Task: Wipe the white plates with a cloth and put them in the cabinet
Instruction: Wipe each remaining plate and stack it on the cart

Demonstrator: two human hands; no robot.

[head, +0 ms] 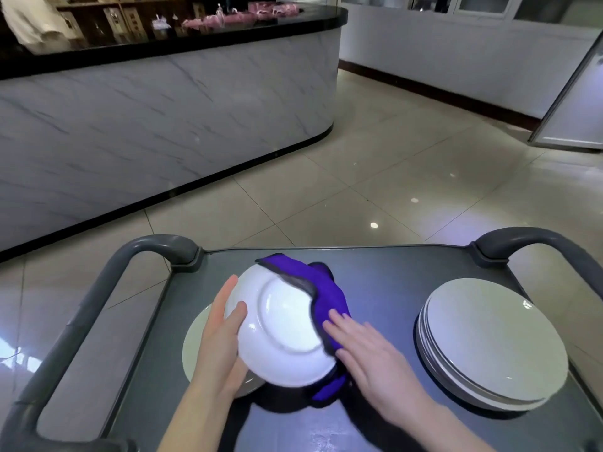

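My left hand grips a white plate by its left rim, thumb on the back, and holds it tilted above the cart with its underside towards me. A purple cloth with a dark edge wraps round the plate's right rim. The straight fingers of my right hand press the cloth against the plate. Under the held plate a second white plate lies flat on the cart. A stack of several white plates stands on the right of the cart.
The grey cart top has raised handles at the left and right. A long marble-fronted counter runs along the left beyond a tiled floor. A pale door panel stands at the far right. A person in white is behind the counter.
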